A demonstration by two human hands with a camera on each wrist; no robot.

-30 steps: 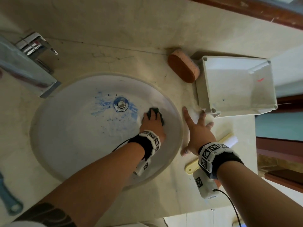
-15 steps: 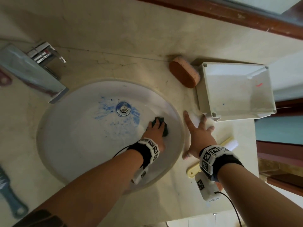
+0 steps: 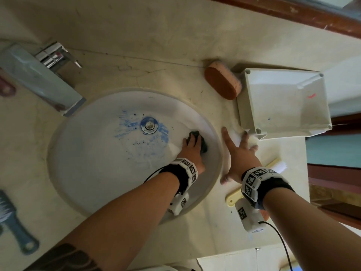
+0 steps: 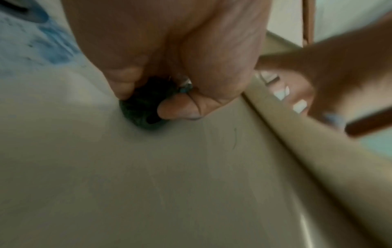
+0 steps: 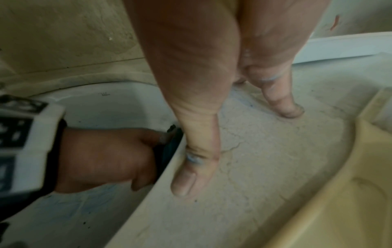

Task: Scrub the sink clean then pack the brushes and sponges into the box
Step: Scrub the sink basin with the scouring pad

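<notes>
The round white sink (image 3: 93, 173) carries blue smears around its metal drain (image 3: 149, 125). My left hand (image 3: 192, 148) grips a dark green scrub pad (image 3: 203, 146) and presses it on the basin's right slope; the left wrist view shows the pad (image 4: 146, 114) under curled fingers. My right hand (image 3: 239, 153) lies flat with spread fingers on the counter between the sink rim and the white box (image 3: 283, 102), which stands with nothing inside. An orange-brown sponge (image 3: 222, 82) leans against the box's left wall. A cream-handled brush (image 3: 234, 198) lies partly under my right wrist.
A chrome faucet (image 3: 45, 79) sits at the sink's upper left. A blue brush (image 3: 13, 227) lies on the counter at the left edge. A wooden frame (image 3: 293, 14) runs along the top right. The counter edge falls away close behind my right forearm.
My left hand has slid the pad down and to the right across the basin, away from the drain. The right hand stays planted on the counter.
</notes>
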